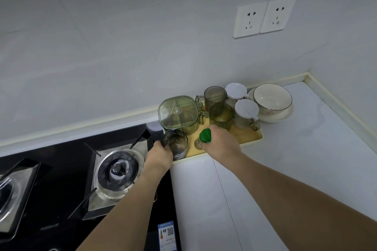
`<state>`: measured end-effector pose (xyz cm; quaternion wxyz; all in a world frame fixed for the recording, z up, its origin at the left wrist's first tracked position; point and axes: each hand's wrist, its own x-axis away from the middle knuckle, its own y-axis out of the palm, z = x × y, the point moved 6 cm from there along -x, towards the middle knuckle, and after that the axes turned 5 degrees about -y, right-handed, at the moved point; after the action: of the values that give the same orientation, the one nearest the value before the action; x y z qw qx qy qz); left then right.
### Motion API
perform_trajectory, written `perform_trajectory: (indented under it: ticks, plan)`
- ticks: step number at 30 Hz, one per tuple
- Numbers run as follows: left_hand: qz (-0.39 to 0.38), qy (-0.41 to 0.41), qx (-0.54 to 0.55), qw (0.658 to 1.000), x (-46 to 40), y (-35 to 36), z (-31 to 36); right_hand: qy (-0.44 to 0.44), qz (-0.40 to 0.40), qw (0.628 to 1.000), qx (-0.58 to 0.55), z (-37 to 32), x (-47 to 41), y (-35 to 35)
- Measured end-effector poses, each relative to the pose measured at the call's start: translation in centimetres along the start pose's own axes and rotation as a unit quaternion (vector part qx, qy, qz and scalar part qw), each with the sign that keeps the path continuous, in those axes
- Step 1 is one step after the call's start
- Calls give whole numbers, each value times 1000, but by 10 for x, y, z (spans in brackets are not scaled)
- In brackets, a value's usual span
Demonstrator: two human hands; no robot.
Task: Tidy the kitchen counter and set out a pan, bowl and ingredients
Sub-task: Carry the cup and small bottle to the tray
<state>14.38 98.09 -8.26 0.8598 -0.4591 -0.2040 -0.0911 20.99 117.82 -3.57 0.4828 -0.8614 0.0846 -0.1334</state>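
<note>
Gripping: your left hand [161, 156] curls round the dark glass [175, 143].
Pinching: your right hand [221, 142] holds the green-capped bottle [204, 138].
Under both grips: yellow tray [250, 138].
Beyond right grip: bowl [272, 98].

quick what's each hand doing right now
Left hand: grips the clear smoky drinking glass.
Right hand: grips the small green-capped clear bottle.

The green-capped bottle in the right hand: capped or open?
Capped. The green cap sits on top of the small bottle, which the right hand grips upright over the yellow tray.
</note>
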Motion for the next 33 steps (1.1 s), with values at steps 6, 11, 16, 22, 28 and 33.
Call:
perform_trajectory:
  ticks: [6,11,16,22,28,33]
  plan:
    - [-16,12,7,1000,-8,0,-2,-29,-22,999,14,-11,-16,14]
    - [-17,17,2,1000,-15,0,0,-54,-51,997,-2,-20,-32,27]
    - [-16,21,3,1000,-19,2,-3,-34,-39,997,-60,-18,-36,37]
    - [-13,11,1,1000,-23,5,0,-2,15,999,-44,-11,-31,50]
    - [-14,14,-11,1000,-26,3,3,-17,72,996,-44,-10,-29,58]
    - [-17,8,-7,1000,-28,5,3,7,62,995,-74,-12,-32,64]
